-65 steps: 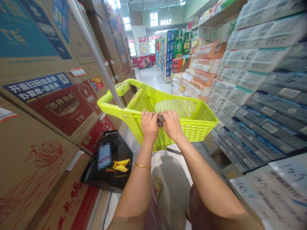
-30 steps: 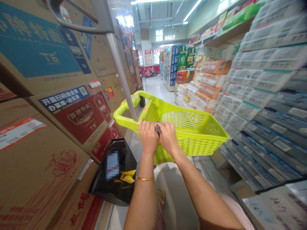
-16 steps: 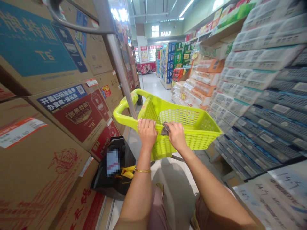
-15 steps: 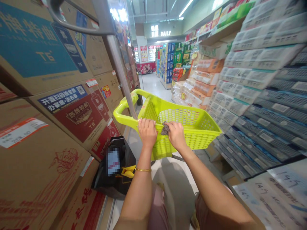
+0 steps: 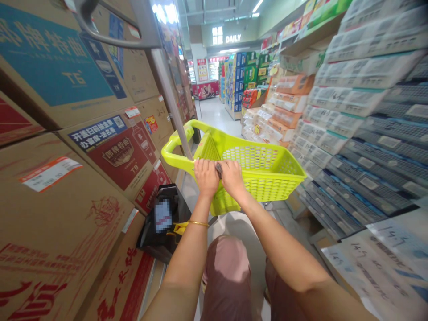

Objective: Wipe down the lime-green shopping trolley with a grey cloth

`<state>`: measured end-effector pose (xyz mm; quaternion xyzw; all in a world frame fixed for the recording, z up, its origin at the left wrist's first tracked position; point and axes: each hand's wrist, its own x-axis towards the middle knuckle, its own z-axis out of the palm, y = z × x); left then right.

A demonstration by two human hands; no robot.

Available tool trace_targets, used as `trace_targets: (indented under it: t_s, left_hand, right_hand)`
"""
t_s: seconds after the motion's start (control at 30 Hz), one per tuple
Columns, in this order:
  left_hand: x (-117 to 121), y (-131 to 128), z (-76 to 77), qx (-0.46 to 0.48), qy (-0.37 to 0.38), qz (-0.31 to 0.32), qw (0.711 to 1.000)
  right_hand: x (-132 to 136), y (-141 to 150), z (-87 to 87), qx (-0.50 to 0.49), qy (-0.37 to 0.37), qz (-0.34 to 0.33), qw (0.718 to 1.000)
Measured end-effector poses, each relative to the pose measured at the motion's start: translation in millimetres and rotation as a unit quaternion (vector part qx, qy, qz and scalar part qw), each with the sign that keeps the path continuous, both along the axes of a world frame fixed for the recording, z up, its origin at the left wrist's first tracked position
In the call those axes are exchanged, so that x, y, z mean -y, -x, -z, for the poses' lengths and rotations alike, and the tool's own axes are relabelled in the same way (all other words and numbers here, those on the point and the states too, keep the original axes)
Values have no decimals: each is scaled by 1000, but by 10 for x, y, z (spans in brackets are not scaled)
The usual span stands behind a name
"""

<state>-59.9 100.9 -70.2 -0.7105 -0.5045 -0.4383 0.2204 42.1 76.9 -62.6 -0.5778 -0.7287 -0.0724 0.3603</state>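
Note:
A lime-green basket (image 5: 267, 191) with perforated sides stands in front of me, part of a wheeled cart. My left hand (image 5: 206, 176) is closed over its near rim, close to the metal pole (image 5: 175, 100). Right beside it, my right hand (image 5: 233, 177) is closed on a crumpled grey-brown cloth (image 5: 218, 170), pressed to the same rim. Most of the cloth is hidden between my hands. The basket's inside shows no goods in the part I can see.
Stacked cardboard cartons (image 5: 60, 214) line the left side, with a black bag (image 5: 160, 240) standing low against them. Packs of tissue (image 5: 354, 98) are piled along the right. A grey handle (image 5: 117, 42) hangs over the upper left. The aisle floor (image 5: 214, 111) runs ahead.
My right hand has slid left along the rim with the cloth, up against my left hand. My left hand stays on the rim. A knee has come forward into view.

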Motion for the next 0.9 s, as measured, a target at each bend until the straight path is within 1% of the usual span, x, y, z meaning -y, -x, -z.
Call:
trace_targets:
  t_s: [0.13,0.3,0.4,0.5,0.6,0.67,0.73,0.8,0.9]
  left_hand:
    - [-22,23,11,-24,-14,5,1000]
    - [-23,22,23,-8,-2,25,1000]
    - [-6,-1,26,5,5,29,1000]
    - [7,-25,29,11,2,23,1000]
    - [11,-26,31,-4,-3,9,1000]
    - [20,-11,23,-20,-7,-2,1000]
    - [42,16,-2,-38,-10,-10,999]
    - [77,57,-48,-62,-11,-11,998]
    - [132,159,-157,-118,-1,15,993]
  right_hand:
    - [29,-153,66,21,-3,19,1000]
    - [64,-400,187,32,4,41,999]
    - [88,-470,184,29,17,44,998]
    - [113,-379,82,26,31,45,998]
    - [112,-170,-52,27,34,13,999]
    - [92,-43,-109,19,26,4,999]
    - [70,25,-126,4,21,3,1000]
    - [57,25,-113,-6,23,-5,1000]
    - [62,-62,-74,0,26,-17,1000]
